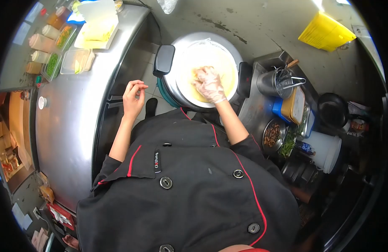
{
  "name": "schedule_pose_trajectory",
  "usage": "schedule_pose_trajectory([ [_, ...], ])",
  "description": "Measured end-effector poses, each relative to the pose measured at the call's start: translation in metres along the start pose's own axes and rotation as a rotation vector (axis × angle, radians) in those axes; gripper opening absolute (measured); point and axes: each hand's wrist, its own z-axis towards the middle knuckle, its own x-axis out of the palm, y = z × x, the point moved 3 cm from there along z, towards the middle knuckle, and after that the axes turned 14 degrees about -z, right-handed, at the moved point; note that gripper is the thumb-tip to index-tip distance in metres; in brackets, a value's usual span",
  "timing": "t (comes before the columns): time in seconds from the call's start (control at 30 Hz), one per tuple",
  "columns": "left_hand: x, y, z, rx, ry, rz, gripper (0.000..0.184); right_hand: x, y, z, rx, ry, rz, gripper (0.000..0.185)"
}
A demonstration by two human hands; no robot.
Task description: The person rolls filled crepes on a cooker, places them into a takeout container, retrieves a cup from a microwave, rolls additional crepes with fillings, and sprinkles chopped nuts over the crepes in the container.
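Observation:
My right hand (pixel 210 84), in a clear plastic glove, reaches into a large round pot (pixel 182 86) in front of me. Its fingers are curled into a pale yellow food mixture (pixel 226 70), which clings around them; the fingertips are partly hidden. The pot has a white inner wall and black side handles, with the left handle (pixel 163 60) standing out toward the counter. My bare left hand (pixel 134 95) hovers between that handle and the steel counter. Its fingers are loosely bent, the thumb is apart from them, and it holds nothing.
A steel counter (pixel 72 126) runs along the left, bearing squeeze bottles (pixel 40 43) and tubs of chopped greens (pixel 53 64). At right, a steel shelf (pixel 249 101) carries a metal container with utensils (pixel 270 84) and a bowl of brown pieces (pixel 273 133). A yellow holder (pixel 324 31) hangs on the wall.

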Motion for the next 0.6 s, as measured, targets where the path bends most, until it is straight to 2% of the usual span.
schedule_pose_trajectory([
  [0.07, 0.000, -0.004, 0.002, 0.024, 0.018, 0.003, 0.015, 0.009, -0.007, -0.002, 0.003, 0.079, 0.030, 0.053],
  [0.13, -0.004, -0.007, 0.004, 0.051, -0.005, 0.011, 0.015, -0.019, -0.018, -0.003, 0.019, 0.117, 0.104, 0.061],
  [0.23, -0.014, -0.005, 0.003, 0.036, -0.041, 0.022, 0.015, -0.064, -0.042, -0.021, 0.175, -0.051, 0.132, 0.078],
  [0.33, -0.014, 0.003, -0.002, -0.011, -0.042, 0.009, 0.015, -0.049, -0.057, -0.041, 0.261, -0.015, -0.073, 0.084],
  [0.47, -0.007, 0.000, 0.002, 0.024, 0.013, 0.006, 0.015, -0.016, -0.035, -0.041, 0.207, 0.181, -0.078, 0.089],
  [0.57, -0.007, -0.005, 0.008, 0.021, 0.012, -0.009, 0.016, -0.021, -0.039, -0.042, 0.139, 0.132, 0.171, 0.092],
  [0.6, -0.008, -0.006, 0.010, 0.016, 0.006, 0.000, 0.016, -0.034, -0.035, -0.042, 0.166, -0.007, 0.145, 0.085],
])
